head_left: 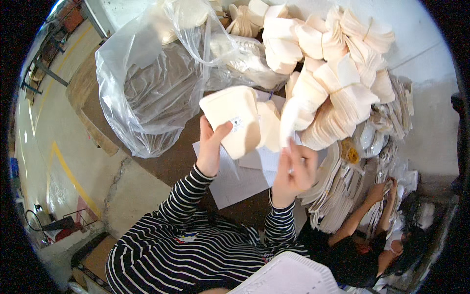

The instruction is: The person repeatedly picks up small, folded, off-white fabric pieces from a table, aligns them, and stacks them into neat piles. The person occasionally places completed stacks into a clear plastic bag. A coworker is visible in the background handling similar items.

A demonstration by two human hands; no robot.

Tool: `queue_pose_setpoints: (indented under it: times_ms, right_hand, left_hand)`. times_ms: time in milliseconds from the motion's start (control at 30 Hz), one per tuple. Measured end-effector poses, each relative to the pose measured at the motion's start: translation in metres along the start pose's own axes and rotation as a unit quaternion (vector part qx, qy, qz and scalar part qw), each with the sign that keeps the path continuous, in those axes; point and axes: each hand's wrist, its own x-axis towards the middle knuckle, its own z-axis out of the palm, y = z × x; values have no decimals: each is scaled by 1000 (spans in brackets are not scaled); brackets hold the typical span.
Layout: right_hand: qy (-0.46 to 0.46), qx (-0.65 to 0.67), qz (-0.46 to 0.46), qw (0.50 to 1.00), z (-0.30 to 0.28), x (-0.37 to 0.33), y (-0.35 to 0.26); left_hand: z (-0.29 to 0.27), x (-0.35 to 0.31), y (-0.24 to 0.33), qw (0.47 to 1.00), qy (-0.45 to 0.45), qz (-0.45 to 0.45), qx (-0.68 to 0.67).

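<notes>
My left hand is closed on a cream moulded pad with rounded corners, the thumb over a small white printed label. The material looks like foam or felt, but I cannot tell which. My right hand, smeared by motion, pinches the lower end of a pale pad seen nearly edge-on. Between the two hands shows another cream piece; whether it is held or lying is unclear. White paper sheets lie on the brown table below my hands.
Large bundles of cream pads are heaped at the back right, some tied. A clear plastic bag covers the back left. Stacked flat pieces stand at the right, where another person's hands handle items beside wrapped packets.
</notes>
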Motion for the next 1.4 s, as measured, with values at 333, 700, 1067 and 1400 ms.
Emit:
queue_pose_setpoints:
  times_ms: [333,700,1067,1400]
  right_hand:
    - [-193,13,-54,980,30,-50,-26]
    - [-228,100,-40,968,24,-56,-30]
    - [-118,330,310,883,2,-66,20]
    - [-129,308,270,903,-38,-24,50]
  left_hand:
    - [-23,-58,-33,997,-27,-66,-6]
    - [-22,-63,-17,999,-2,-12,38]
    - [-41,-88,7,899,-234,-350,-121]
    - [-18,-94,-8,902,-299,-307,-45]
